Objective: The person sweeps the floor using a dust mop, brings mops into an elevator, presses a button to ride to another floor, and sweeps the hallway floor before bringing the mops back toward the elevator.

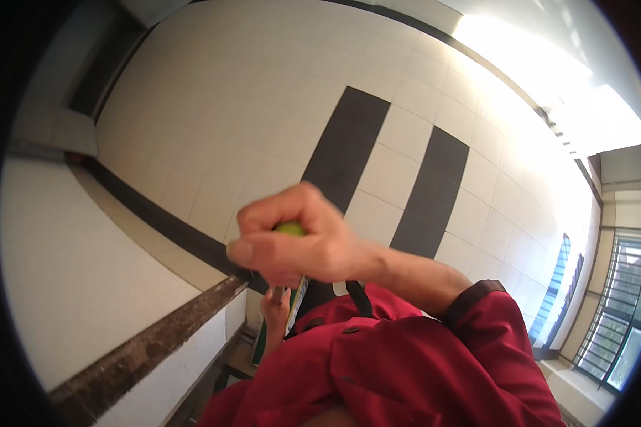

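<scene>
My right hand is raised in front of my body with its fingers curled into a fist. Between thumb and fingers shows a bit of a yellow-green object; the grip hides the rest, so its kind cannot be made out. Lower down, close to my waist, is my left hand, partly covered by the right one. Its fingers look closed near a small greyish piece that I cannot identify. Beside the left hand stands a green and white edge of something, mostly hidden by my hands and red shirt.
A white wall with a dark stone ledge runs along my left. Pale floor tiles spread ahead, with two dark stripes inlaid. Bright light falls at the upper right, and a barred window is at the far right.
</scene>
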`<control>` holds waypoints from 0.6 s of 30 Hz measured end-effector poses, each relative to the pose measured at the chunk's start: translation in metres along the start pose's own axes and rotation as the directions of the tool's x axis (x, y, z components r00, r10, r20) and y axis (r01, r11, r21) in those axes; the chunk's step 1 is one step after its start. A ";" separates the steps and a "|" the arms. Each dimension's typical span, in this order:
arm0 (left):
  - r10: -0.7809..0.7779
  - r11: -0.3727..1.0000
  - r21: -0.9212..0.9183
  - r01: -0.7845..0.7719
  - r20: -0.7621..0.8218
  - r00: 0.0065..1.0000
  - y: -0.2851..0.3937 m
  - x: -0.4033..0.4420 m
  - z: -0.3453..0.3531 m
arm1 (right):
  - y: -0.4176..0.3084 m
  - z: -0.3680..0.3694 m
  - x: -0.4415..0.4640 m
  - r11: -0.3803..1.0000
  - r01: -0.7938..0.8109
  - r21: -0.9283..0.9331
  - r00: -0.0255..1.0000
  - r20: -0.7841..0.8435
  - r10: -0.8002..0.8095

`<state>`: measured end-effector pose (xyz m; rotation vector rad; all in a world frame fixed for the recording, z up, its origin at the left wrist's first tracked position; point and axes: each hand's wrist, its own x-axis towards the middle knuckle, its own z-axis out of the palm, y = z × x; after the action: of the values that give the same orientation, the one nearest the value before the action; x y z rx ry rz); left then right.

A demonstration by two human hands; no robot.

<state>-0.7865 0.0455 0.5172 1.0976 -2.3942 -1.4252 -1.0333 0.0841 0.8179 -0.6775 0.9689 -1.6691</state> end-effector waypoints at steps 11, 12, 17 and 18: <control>0.612 0.787 -0.126 -0.604 0.277 0.741 0.214 0.149 0.189 | -0.142 -0.159 -0.202 0.757 0.547 -0.356 0.694 -0.313 -0.649; 0.591 0.795 -0.116 -0.596 0.375 0.715 0.228 0.157 0.209 | -0.145 -0.165 -0.222 0.733 0.550 -0.400 0.636 -0.368 -0.678; 0.655 0.637 -0.152 -0.756 0.623 0.427 0.303 0.181 0.314 | -0.138 -0.194 -0.314 0.598 0.460 -0.656 0.195 -0.583 -0.789; 0.661 0.605 -0.181 -0.775 0.657 0.363 0.315 0.179 0.333 | -0.135 -0.194 -0.328 0.574 0.467 -0.673 0.105 -0.602 -0.792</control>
<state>-1.2314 0.2518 0.5522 -0.6855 -2.8457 -1.3753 -1.1610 0.4671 0.8433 -0.3855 1.9426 -2.8769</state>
